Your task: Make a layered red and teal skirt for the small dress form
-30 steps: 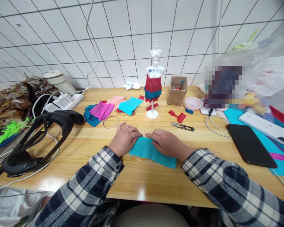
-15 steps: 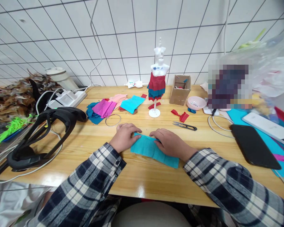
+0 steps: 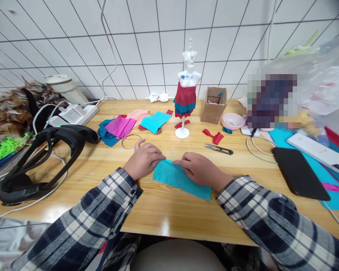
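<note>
A strip of turquoise cloth (image 3: 177, 180) lies flat on the wooden table in front of me, slanting down to the right. My left hand (image 3: 144, 160) has its fingertips closed at the strip's upper left corner, one finger raised. Over the upper edge, my right hand (image 3: 196, 169) is closed, its index finger stretched along the cloth and the other fingers curled; its thumb is partly hidden. Beyond the hands stands a small white mannequin (image 3: 189, 79) in a red and blue layered cloth skirt (image 3: 185, 98). Thread snips (image 3: 219, 149) lie beyond my right hand.
Cloth pieces in magenta (image 3: 120, 127) and bright blue (image 3: 156, 122) lie at the back left. A cardboard box (image 3: 214, 105), a pink bowl (image 3: 233, 121) and red scraps (image 3: 214, 136) are right of the mannequin. A black phone (image 3: 299, 173) lies right, a black headset frame (image 3: 42, 162) left.
My left hand has shifted slightly left and raised a finger. My right index finger has straightened along the cloth's upper edge. The cloth looks smoother, and the view has tilted slightly.
</note>
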Available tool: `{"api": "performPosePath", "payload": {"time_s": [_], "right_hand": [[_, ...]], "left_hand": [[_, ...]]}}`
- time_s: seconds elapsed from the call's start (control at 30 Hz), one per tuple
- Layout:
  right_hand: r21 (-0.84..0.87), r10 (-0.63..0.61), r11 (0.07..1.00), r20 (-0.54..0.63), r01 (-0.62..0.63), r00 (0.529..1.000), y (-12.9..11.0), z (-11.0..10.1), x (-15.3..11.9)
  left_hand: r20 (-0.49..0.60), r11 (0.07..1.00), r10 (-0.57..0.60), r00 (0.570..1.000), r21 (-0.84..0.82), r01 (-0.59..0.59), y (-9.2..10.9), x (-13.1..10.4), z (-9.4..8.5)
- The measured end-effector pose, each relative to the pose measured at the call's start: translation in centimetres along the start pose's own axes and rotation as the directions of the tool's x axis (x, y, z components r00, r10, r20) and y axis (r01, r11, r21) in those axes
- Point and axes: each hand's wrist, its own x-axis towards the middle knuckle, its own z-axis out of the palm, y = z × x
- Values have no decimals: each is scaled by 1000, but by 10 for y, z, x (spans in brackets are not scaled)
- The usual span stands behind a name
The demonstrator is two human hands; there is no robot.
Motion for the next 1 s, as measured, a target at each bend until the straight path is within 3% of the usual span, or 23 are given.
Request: {"api": "performPosePath", "payload": {"time_s": [0.37,0.57,0.7,0.87,1.0], "right_hand": [[40,-14,999,-6,14,1000,5,-1,-1],[52,-63,997,21,62,998,5,-12,-7],[57,-21,998,27,19,999,5,-18,-9],[194,118,974,-20,-112,993,6,-17,-8],[201,186,965,-69,-169,980,1,-12,0]], "left_hand": [[47,932,191,980,305,-197,3,-10,-1],[68,933,198,978,294,-210,-7,-16,0],[54,956,179,982,226,-187,-10,-16,0],[-23,975,158,987,163,-152,-10,-13,0],[-239,998,44,970,64,-29,-4,-10,-4]]}}
